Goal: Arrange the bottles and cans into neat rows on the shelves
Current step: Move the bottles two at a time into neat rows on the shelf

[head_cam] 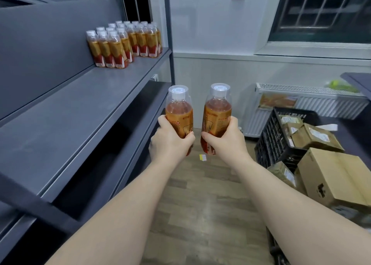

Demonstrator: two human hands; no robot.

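Two bottles are in hand. Your left hand [170, 142] grips the lower body of the left bottle [179, 112], and your right hand [222, 142] grips the right bottle [217, 112] the same way, with fingers and thumb curled round each label. Both bottles are held over the wooden floor [200, 204], off the front edge of the shelf unit, near each other but not touching.

Progress: a block of matching bottles [124, 43] already stands in close rows at the far end of the upper shelf [70, 108], caps up. Judged from this view, the task is early to midway. Room remains along the board toward you, and the crate [275, 142] and cardboard boxes [331, 176] at your right may hold more stock, though their contents cannot be made out.

Orientation: each held bottle has its cap uppermost and its long axis close to vertical. The tops splay slightly apart and the labels face you, so the bottles should need little turning before being set down upright beside the block.
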